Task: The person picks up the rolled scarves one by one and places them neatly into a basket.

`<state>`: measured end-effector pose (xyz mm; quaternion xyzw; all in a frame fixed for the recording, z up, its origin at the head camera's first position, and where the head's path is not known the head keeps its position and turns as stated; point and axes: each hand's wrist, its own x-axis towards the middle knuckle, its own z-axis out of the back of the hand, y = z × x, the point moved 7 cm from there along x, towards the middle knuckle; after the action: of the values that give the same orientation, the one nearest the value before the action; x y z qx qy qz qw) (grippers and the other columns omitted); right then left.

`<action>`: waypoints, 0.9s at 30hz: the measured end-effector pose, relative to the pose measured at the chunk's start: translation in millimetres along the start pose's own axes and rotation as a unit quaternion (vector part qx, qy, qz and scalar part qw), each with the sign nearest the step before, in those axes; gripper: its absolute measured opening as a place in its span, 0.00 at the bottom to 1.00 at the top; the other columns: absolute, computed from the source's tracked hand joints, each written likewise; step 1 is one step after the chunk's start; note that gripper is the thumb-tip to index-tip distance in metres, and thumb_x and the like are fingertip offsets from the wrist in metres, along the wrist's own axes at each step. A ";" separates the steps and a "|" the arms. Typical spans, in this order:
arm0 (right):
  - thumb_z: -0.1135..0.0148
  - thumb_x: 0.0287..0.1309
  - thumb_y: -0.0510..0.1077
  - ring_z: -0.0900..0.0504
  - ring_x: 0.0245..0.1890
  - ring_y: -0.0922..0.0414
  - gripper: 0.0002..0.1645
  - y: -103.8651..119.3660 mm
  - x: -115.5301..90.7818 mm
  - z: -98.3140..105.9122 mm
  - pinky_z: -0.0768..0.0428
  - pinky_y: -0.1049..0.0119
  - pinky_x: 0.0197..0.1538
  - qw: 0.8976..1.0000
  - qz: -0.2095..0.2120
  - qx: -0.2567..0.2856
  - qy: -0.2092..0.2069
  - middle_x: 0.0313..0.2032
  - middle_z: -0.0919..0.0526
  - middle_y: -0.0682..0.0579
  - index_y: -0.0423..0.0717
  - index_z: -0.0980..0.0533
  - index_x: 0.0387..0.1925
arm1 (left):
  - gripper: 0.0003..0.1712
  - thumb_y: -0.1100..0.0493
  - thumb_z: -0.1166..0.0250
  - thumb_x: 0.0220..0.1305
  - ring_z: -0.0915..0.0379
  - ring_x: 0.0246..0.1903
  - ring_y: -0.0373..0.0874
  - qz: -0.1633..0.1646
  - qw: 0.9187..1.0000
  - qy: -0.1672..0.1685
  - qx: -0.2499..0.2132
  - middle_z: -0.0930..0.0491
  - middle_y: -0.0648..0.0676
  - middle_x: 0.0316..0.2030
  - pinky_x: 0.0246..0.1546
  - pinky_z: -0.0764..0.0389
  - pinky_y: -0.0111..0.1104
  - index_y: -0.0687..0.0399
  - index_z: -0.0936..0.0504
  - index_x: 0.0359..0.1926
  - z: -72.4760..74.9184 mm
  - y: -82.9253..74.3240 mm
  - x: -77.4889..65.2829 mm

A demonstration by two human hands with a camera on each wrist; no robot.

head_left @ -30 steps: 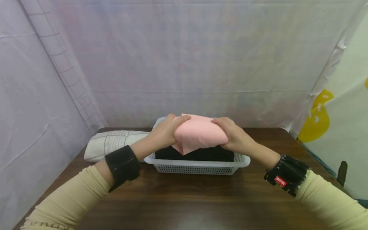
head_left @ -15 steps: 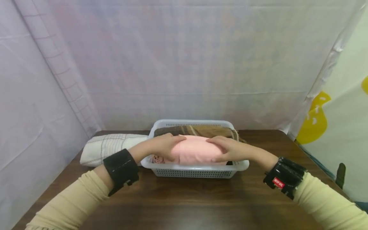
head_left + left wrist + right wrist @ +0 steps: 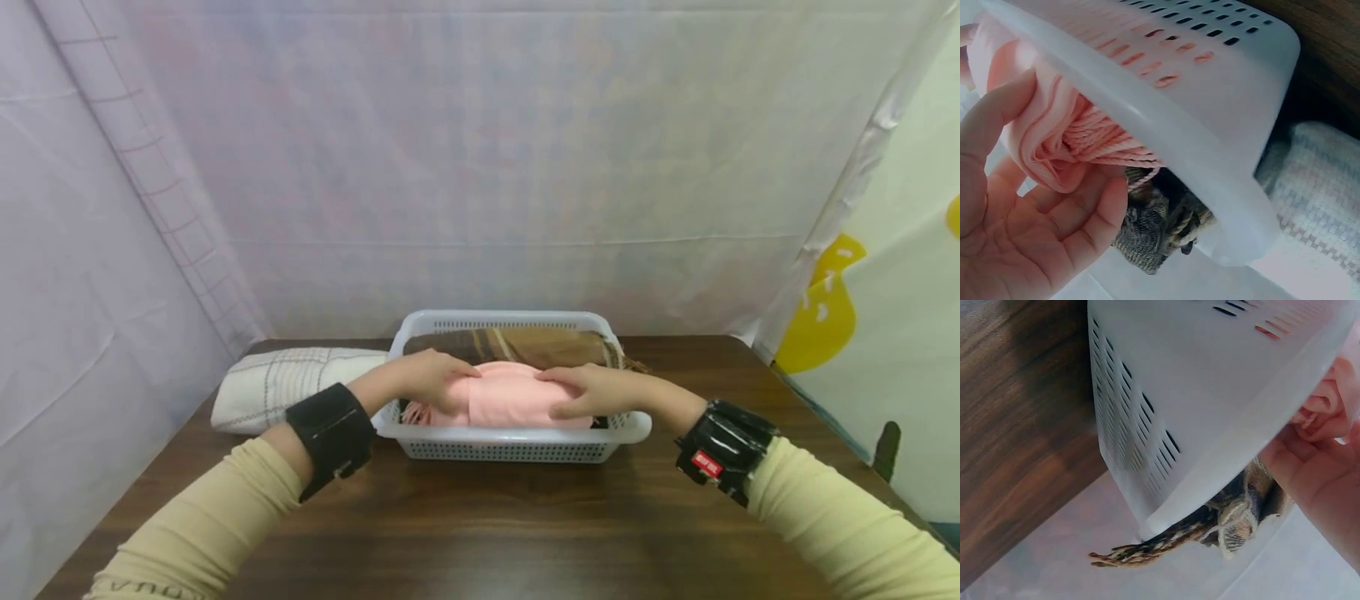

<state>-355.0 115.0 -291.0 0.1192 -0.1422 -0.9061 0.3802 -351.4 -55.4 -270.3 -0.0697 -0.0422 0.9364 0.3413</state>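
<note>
A rolled pink scarf (image 3: 512, 402) with a fringed end lies in the front half of a white plastic basket (image 3: 517, 435). My left hand (image 3: 433, 379) holds its left end; in the left wrist view the thumb lies on the roll, the fingers are around its underside, and the twisted fringe (image 3: 1110, 140) shows beside them. My right hand (image 3: 600, 390) grips the other end, with the thumb toward the front, and part of its fingers is hidden by the basket rim in the right wrist view. Behind the pink roll lies a brown striped scarf (image 3: 540, 343), its fringe (image 3: 1141, 553) hanging over the basket's right side.
A folded white checked cloth (image 3: 292, 390) lies against the basket's left side on the dark wooden table (image 3: 480, 525). A pale fabric curtain (image 3: 480, 167) rises along the table's back edge, with another at the left.
Both hands have lowered the pink scarf from above the basket into its front half. In the last half second it has settled slightly, its top edge now bulging, with both hands still on its ends.
</note>
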 end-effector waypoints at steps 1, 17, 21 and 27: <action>0.50 0.48 0.61 0.32 0.48 0.54 0.36 -0.8 0.8 -0.6 0.33 0.59 0.47 1.000 0.000 0.002 0.001 0.52 0.34 0.45 0.50 0.42 0.57 | 0.30 0.57 0.40 0.42 0.34 0.46 0.49 0.004 1.000 0.001 -0.008 0.28 0.54 0.46 0.45 0.33 0.38 0.46 0.32 0.53 -1.2 1.8 0.0; 0.48 0.48 0.56 0.36 0.51 0.53 0.35 5.7 -6.9 21.8 0.35 0.57 0.49 0.996 0.022 -0.053 -0.065 0.53 0.35 0.46 0.45 0.40 0.56 | 0.32 0.54 0.41 0.47 0.38 0.21 0.40 0.038 0.992 -0.039 -0.116 0.28 0.52 0.30 0.23 0.36 0.30 0.45 0.37 0.56 3.0 27.7 -17.6; 0.47 0.51 0.49 0.30 0.38 0.56 0.27 18.2 -19.0 39.0 0.30 0.63 0.38 0.987 0.044 -0.052 -0.146 0.43 0.28 0.50 0.44 0.36 0.53 | 0.30 0.54 0.42 0.49 0.29 0.28 0.43 0.075 0.983 -0.065 -0.153 0.27 0.56 0.38 0.26 0.30 0.32 0.47 0.37 0.56 15.4 42.4 -37.4; 0.47 0.51 0.45 0.27 0.32 0.59 0.22 40.5 -44.7 37.0 0.27 0.68 0.32 0.976 0.090 0.028 -0.196 0.38 0.26 0.54 0.47 0.34 0.50 | 0.28 0.57 0.45 0.53 0.31 0.41 0.57 0.132 0.969 -0.132 -0.163 0.32 0.64 0.48 0.38 0.28 0.42 0.54 0.39 0.56 29.7 83.8 -70.9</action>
<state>-310.0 126.4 -237.5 -0.0632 -0.2489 -0.8696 0.4218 -355.5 -166.1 -244.4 -0.0049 -0.2296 0.9545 0.1901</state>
